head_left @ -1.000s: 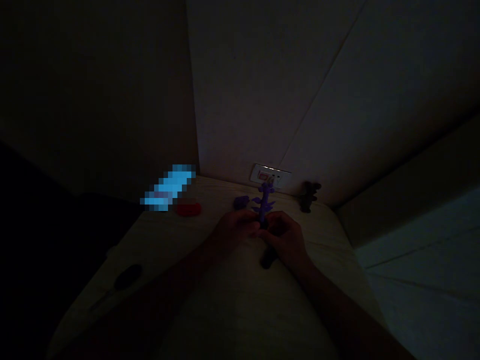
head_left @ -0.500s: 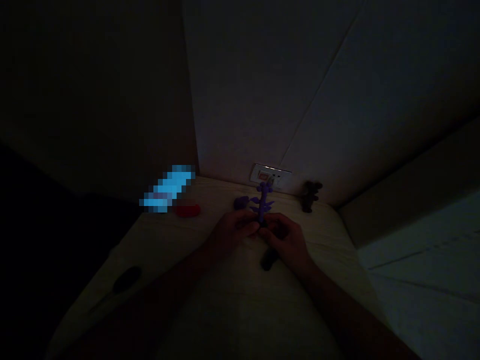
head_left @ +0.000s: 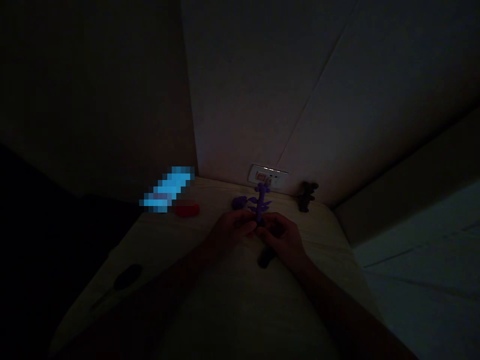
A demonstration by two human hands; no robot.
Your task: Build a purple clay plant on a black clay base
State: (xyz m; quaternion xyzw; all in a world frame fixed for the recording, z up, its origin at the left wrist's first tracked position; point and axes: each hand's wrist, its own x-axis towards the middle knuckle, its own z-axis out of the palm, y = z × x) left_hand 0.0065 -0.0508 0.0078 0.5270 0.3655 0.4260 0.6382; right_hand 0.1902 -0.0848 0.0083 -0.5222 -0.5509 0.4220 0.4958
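Between my hands stands a purple figure [head_left: 261, 202], shaped like a stem with leaf-like side pieces and a knobbly top, perhaps modelling clay. Its foot meets a dark lump [head_left: 259, 223]. My left hand [head_left: 236, 227] pinches the foot from the left with closed fingers. From the right, my right hand [head_left: 283, 237] closes its fingers on the same foot. Just behind lies a purple lump [head_left: 239, 202]. Below my right hand is a dark object [head_left: 266, 257], its kind too dim to make out.
The wooden tabletop [head_left: 225, 320] is very dim. A red oblong piece [head_left: 187, 210] lies beside a glowing, pixelated screen [head_left: 168, 190]. At the back right stands a dark bear-like figure [head_left: 308, 196]. A dark, long-handled oval thing [head_left: 127, 277] lies front left; a socket [head_left: 268, 176] is behind.
The view has shifted slightly, so most things sit a little farther left. Both hands keep their hold at the purple figure's foot.
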